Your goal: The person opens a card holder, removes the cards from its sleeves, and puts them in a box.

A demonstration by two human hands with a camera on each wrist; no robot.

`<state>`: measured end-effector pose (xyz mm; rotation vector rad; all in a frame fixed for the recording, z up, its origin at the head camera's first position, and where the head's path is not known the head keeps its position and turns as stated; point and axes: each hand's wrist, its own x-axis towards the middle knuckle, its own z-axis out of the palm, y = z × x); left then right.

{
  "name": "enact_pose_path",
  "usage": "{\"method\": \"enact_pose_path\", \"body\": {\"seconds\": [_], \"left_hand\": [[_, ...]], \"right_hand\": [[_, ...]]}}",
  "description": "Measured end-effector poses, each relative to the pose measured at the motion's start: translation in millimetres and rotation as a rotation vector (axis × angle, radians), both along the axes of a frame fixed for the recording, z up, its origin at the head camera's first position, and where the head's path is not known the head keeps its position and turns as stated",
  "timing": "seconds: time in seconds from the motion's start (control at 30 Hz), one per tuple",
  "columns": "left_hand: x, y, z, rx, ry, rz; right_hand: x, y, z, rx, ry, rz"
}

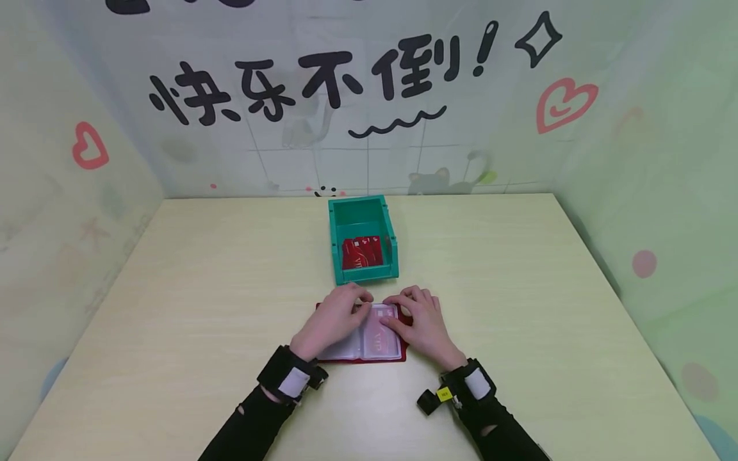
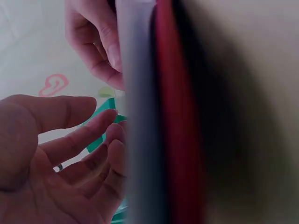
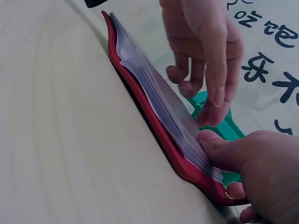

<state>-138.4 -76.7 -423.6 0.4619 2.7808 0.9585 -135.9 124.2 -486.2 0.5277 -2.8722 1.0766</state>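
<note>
A red card holder (image 1: 363,360) with clear plastic pages lies spread out on the table. Behind the right page's plastic shows a pinkish card (image 1: 380,334). My right hand (image 1: 425,323) grips the holder's right edge: in the right wrist view its thumb (image 3: 219,151) lies on the pages and fingers reach under the red cover. Over the top of the left page is my left hand (image 1: 331,319), fingers bent loosely. Its thumb (image 2: 65,112) stands apart from the fingers in the left wrist view, nothing pinched between them.
Just beyond the holder stands a green bin (image 1: 366,274). Red cards (image 1: 362,252) lie in its near end. Printed fabric walls (image 1: 369,128) enclose the table (image 1: 230,269) at the back and both sides. Black straps with small cameras are worn on both wrists.
</note>
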Motion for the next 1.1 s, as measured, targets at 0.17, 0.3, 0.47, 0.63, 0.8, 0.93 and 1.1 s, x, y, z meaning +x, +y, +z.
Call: {"method": "enact_pose_path", "body": {"seconds": [0.17,0.3,0.47,0.63,0.8,0.93,1.1], "left_hand": [[6.2,-9,-15.2,0.11,-0.082,0.001],[5.6,-15,-23.8,0.176,-0.131,-0.014],[1.6,-23,-29.4,0.259,-0.147,-0.006],[-5.2,-30,-30.0,0.346,-0.183,0.011],[-9.0,-34,-29.1,0.384,-0.236,0.056],[-8.0,-35,-26.4,0.319,-0.202,0.093],[-3.3,-37,-22.8,0.164,-0.098,0.06]], "right_hand": [[1.1,0,-0.6,0.007,0.015,-0.007],[2.3,0,-1.5,0.002,0.023,-0.013],[1.6,0,-1.6,-0.015,0.017,-0.003],[-0.5,0,-0.9,-0.047,0.027,0.011],[-0.8,1,-1.4,-0.048,0.017,0.013],[-1.0,1,-2.1,-0.04,0.005,0.005],[-1.1,1,-2.4,-0.038,0.004,0.001]]}}
